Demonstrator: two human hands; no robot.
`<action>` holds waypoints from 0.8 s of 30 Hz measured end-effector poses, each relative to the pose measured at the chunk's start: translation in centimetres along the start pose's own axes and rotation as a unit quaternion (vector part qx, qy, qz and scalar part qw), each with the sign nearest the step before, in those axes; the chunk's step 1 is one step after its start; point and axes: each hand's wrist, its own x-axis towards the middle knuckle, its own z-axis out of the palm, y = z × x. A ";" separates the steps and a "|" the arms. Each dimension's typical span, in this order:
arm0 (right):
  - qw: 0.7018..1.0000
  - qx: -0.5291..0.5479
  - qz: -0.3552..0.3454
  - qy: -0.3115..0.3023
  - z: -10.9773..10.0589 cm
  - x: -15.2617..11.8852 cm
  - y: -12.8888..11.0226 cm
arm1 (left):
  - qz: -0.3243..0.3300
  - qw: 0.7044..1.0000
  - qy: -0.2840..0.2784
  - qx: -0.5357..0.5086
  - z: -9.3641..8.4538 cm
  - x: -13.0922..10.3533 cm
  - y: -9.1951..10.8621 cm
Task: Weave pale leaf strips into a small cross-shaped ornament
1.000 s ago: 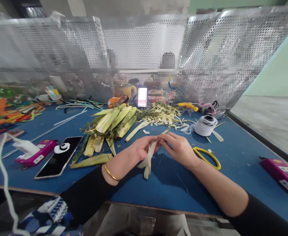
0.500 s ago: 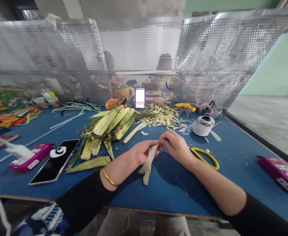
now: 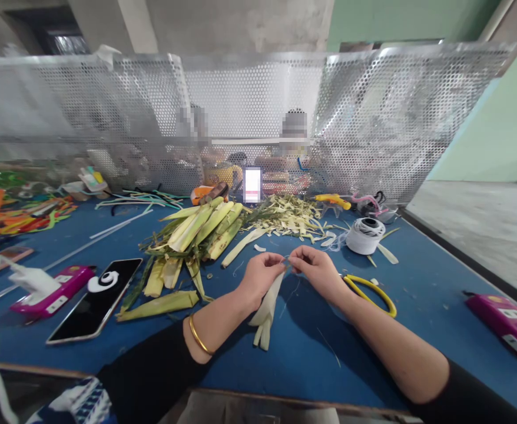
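Observation:
A pale corn husk (image 3: 269, 309) hangs below my left hand (image 3: 261, 277), its narrow top pinched between thumb and fingers and its split lower ends spread out. My right hand (image 3: 314, 268) is closed in a pinch close against the left fingertips, at the husk's tip. What lies between the right fingertips is too small to make out. A fine thread (image 3: 294, 290) dangles just below the hands. Yellow-handled scissors (image 3: 375, 290) lie beside my right wrist, their blades mostly hidden. A spool of white thread (image 3: 365, 237) stands farther back on the right.
A heap of corn husks (image 3: 201, 232) and a pile of husk scraps (image 3: 291, 215) lie ahead on the blue table (image 3: 355, 359). On the left are a phone (image 3: 95, 300) and a magenta power strip (image 3: 55, 291); another power strip (image 3: 508, 324) is at right. A perforated metal screen (image 3: 249, 88) stands behind.
My left hand has turned so its back faces up more, with the fingers pinched tighter at the husk's top. The right hand stays close by. The whole view has shifted slightly.

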 end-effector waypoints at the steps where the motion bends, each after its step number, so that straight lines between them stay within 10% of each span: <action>1: 1.000 0.010 0.010 -0.002 0.0 0.1 0.0 | 0.042 0.999 0.006 0.026 0.0 0.0 -0.1; 17: 0.994 0.086 0.059 -0.028 0.2 0.1 0.0 | 0.159 0.970 -0.050 0.177 -0.8 1.2 -1.3; 24: 0.964 -0.256 -0.017 -0.066 -0.5 0.4 0.5 | 0.150 0.966 -0.028 0.211 -1.0 1.3 -1.2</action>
